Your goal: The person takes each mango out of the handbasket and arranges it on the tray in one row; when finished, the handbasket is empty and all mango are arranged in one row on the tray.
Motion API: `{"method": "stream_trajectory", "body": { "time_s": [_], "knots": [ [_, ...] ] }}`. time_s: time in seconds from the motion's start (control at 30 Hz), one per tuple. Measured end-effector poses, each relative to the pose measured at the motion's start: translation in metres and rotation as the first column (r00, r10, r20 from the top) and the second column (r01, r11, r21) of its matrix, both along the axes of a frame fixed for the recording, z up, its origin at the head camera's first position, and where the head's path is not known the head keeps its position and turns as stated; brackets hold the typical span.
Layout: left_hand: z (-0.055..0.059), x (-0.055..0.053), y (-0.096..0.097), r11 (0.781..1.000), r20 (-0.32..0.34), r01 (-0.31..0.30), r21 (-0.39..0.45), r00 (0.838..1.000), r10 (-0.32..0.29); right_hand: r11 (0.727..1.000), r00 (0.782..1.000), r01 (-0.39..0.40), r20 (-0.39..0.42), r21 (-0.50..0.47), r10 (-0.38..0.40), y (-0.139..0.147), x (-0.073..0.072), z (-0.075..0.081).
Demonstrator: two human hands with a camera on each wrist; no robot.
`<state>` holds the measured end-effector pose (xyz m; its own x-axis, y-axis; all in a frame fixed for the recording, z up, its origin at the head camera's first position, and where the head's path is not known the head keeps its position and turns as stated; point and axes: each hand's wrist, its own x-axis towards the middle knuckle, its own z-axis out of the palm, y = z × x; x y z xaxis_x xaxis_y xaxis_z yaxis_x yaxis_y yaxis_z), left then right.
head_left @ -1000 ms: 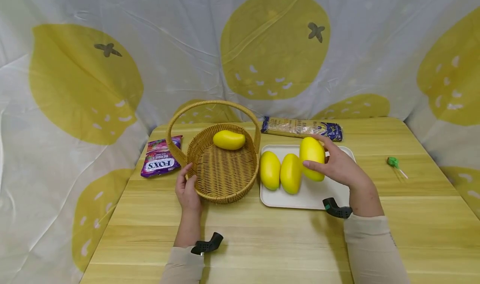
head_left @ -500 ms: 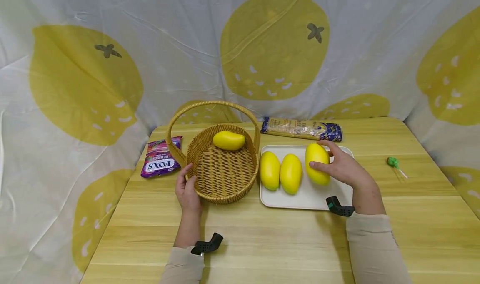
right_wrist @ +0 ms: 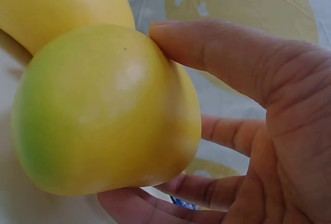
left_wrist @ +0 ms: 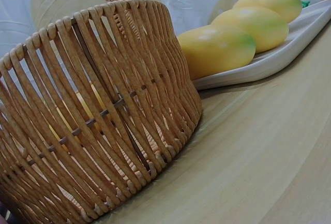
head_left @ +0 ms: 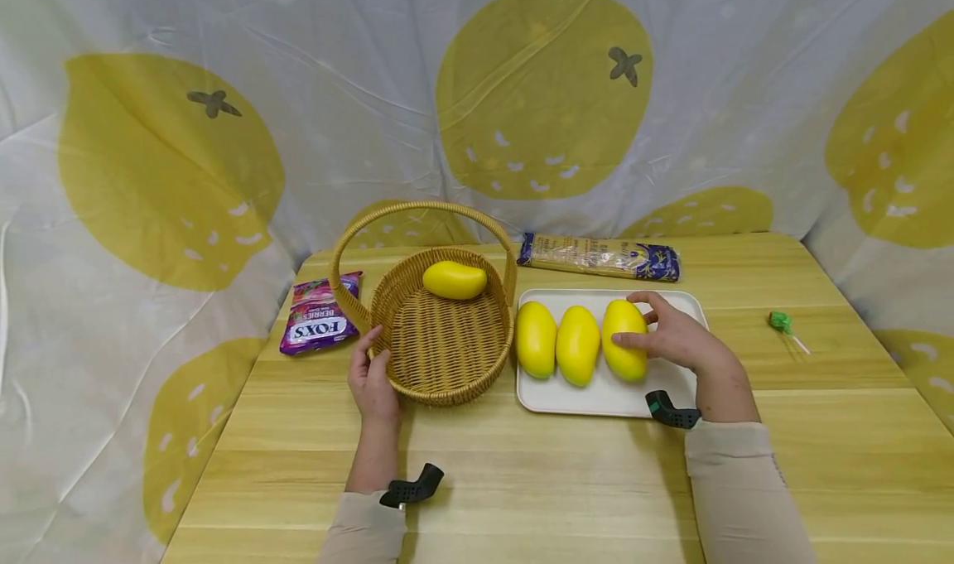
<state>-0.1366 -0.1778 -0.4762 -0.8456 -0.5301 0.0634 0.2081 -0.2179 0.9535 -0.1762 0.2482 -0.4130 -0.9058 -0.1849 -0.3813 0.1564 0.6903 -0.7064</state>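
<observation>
My left hand [head_left: 376, 390] holds the left front rim of a round wicker basket [head_left: 447, 397]. A single yellow mango [head_left: 455, 280] lies inside the basket at the back. On the white tray [head_left: 574, 400] to the right, three yellow mangoes lie side by side. My right hand [head_left: 681, 336] grips the rightmost mango [head_left: 623, 357], thumb over its top and fingers around the far side. The right wrist view shows this mango [right_wrist: 108, 110] close up, greenish at one end. Left of it lie the middle mango [head_left: 577, 345] and the leftmost mango [head_left: 536, 339].
A purple candy bag [head_left: 320, 311] lies left of the basket. Behind the tray is a long packet of noodles [head_left: 599, 257]. A green-wrapped lollipop [head_left: 781, 323] lies at the right on the wooden table [head_left: 522, 481]. A lemon-print cloth [head_left: 358, 92] hangs behind.
My right hand has lowered the rightmost mango onto the tray, beside the other two, after shifting slightly right and then back left. The left hand and basket have stayed in place.
</observation>
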Motion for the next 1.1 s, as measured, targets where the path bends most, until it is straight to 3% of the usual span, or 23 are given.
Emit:
{"method": "stream_trajectory", "body": {
  "time_s": [0.47, 1.1],
  "knots": [
    [-0.0014, -0.0007, -0.0013, 1.000, -0.013, 0.016, -0.001, 1.000, -0.016, 0.999, 0.999, -0.045, 0.005, -0.019, 0.045, 0.0030, -0.0012, -0.0051],
    [-0.0010, 0.0013, -0.0011, 1.000, 0.004, 0.024, -0.010, 1.000, -0.024, 1.000, 0.999, -0.030, 0.040, 0.008, 0.029, 0.0018, -0.0007, -0.0072]
  ]
}}
